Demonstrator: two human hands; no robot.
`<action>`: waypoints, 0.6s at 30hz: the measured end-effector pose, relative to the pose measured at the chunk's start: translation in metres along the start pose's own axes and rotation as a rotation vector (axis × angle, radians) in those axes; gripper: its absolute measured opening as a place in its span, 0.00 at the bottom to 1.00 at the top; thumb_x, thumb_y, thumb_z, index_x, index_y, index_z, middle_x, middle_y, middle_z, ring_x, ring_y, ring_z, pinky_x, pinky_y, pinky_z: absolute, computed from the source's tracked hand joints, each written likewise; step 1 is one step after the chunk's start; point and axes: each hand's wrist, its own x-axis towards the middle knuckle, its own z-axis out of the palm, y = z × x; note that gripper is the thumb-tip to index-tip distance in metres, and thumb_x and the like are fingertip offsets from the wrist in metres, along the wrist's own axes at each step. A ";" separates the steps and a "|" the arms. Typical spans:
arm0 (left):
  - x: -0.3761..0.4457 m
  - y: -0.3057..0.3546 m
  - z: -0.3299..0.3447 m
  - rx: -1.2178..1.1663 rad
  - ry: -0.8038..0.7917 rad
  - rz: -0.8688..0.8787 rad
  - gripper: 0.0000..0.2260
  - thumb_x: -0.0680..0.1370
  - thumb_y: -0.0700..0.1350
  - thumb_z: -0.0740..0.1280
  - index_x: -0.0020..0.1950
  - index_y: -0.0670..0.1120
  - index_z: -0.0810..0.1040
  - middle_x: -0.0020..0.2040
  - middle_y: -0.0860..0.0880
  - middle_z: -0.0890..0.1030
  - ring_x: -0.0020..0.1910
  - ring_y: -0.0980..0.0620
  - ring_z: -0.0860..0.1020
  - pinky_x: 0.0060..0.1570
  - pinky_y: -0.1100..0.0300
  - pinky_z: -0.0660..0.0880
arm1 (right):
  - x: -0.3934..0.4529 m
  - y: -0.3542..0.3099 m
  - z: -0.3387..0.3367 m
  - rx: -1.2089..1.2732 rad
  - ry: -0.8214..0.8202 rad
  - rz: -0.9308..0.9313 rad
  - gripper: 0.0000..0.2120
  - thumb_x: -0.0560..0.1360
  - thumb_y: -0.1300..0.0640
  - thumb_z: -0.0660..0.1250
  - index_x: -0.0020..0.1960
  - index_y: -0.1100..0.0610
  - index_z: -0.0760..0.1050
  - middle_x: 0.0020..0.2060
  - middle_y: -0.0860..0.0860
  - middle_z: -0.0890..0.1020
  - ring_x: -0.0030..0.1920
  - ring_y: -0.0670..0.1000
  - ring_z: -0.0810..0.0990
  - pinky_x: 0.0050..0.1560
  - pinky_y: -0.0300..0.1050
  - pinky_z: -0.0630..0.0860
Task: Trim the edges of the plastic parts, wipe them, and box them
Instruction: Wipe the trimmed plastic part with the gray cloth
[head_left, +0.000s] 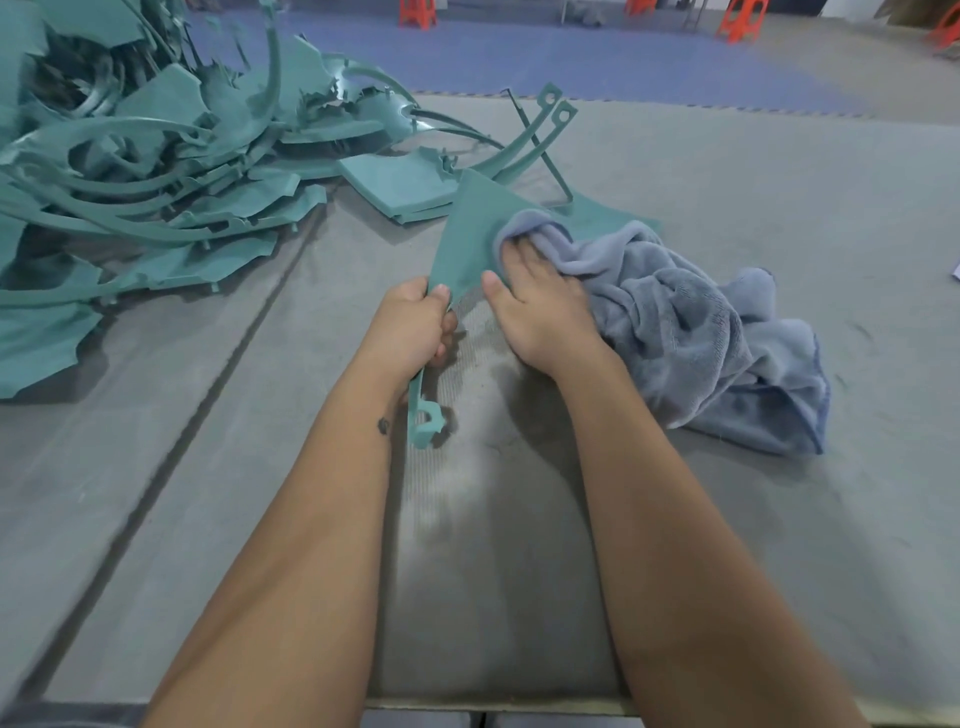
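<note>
A teal plastic part (467, 234), a flat triangular panel with a thin curved arm, lies tilted above the grey mat at centre. My left hand (415, 322) grips its near edge, thumb on top; the arm's hooked end pokes out below my wrist. My right hand (540, 296) presses a blue-grey cloth (691, 322) against the panel's face, fingers tucked into the cloth's fold. Most of the cloth lies bunched on the mat to the right.
A large heap of teal plastic parts (140, 171) with ragged edges fills the far left. Two thin curved teal arms (540, 130) stick up behind the held panel. The grey mat (727, 519) has a seam running diagonally at left. Orange stools (740, 18) stand far back.
</note>
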 end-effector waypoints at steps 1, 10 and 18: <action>-0.001 0.000 0.000 0.001 -0.002 0.002 0.13 0.84 0.43 0.54 0.42 0.47 0.70 0.28 0.52 0.67 0.19 0.58 0.62 0.19 0.69 0.59 | 0.001 0.000 0.000 -0.048 0.003 0.047 0.29 0.83 0.44 0.46 0.79 0.56 0.48 0.79 0.52 0.51 0.78 0.49 0.47 0.77 0.51 0.45; 0.003 -0.001 0.006 -0.009 0.038 0.034 0.13 0.84 0.41 0.54 0.40 0.48 0.70 0.26 0.52 0.66 0.20 0.57 0.63 0.19 0.69 0.59 | -0.009 -0.017 -0.012 0.120 0.251 0.074 0.23 0.78 0.43 0.59 0.28 0.54 0.69 0.25 0.47 0.74 0.33 0.50 0.74 0.35 0.47 0.66; -0.004 -0.002 0.011 0.053 0.063 0.174 0.16 0.81 0.37 0.55 0.36 0.47 0.73 0.21 0.56 0.73 0.21 0.60 0.68 0.21 0.68 0.64 | -0.004 -0.032 0.002 0.056 0.060 -0.224 0.23 0.82 0.47 0.53 0.75 0.50 0.64 0.76 0.47 0.61 0.77 0.45 0.54 0.75 0.44 0.48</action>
